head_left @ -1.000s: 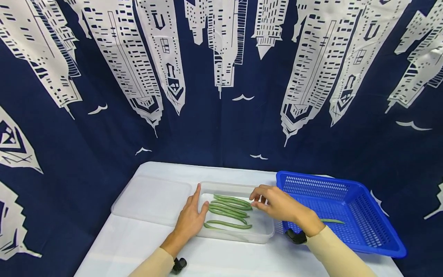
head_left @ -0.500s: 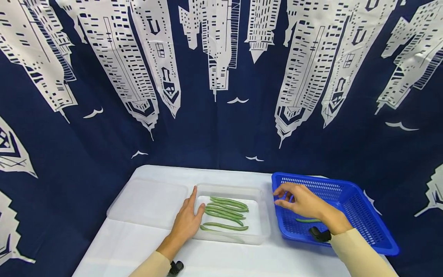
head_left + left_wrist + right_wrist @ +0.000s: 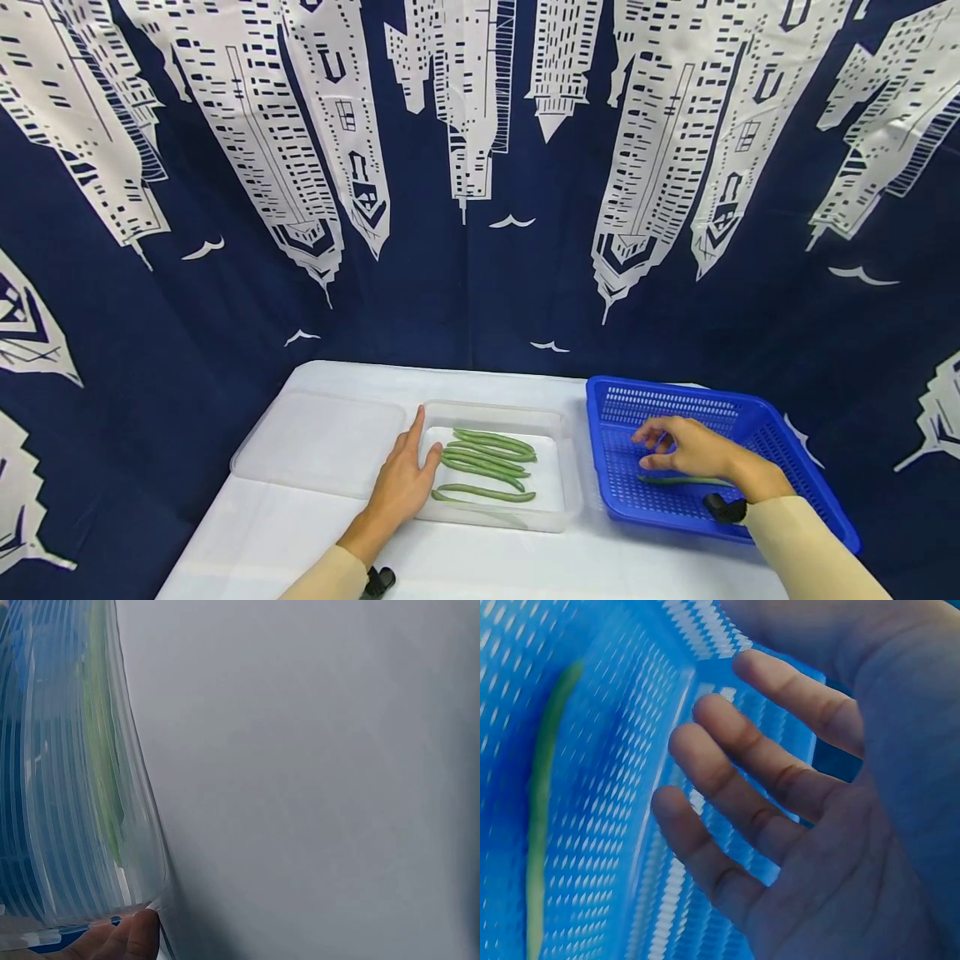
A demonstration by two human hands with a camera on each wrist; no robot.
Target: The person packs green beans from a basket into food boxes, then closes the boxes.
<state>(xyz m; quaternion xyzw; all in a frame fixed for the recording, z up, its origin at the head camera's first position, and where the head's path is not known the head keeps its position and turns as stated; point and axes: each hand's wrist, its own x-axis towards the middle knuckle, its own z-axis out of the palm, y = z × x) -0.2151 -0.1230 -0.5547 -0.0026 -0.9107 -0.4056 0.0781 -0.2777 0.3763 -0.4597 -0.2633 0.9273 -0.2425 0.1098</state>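
Observation:
My left hand [image 3: 405,481] rests along the left side of a clear plastic container [image 3: 572,492], fingers fairly straight. Several green beans [image 3: 487,454] lie side by side inside it, and the left wrist view shows green through the container's ribbed wall [image 3: 60,787]. Over the blue basket [image 3: 600,400] hovers my right hand [image 3: 697,450], its fingers loosely bent and holding nothing. One green bean [image 3: 540,802] lies on the basket floor, apart from the fingers in the right wrist view. Part of that bean is hidden behind the right hand and wrist in the head view.
A flat translucent lid [image 3: 315,442] lies on the white table [image 3: 247,533] left of the container. The basket stands at the table's right side with raised mesh walls. A dark blue cloth [image 3: 450,292] with white buildings hangs behind.
My right hand has moved right, from above the container to over the blue basket. The left hand stays at the container's side. The view has shifted slightly.

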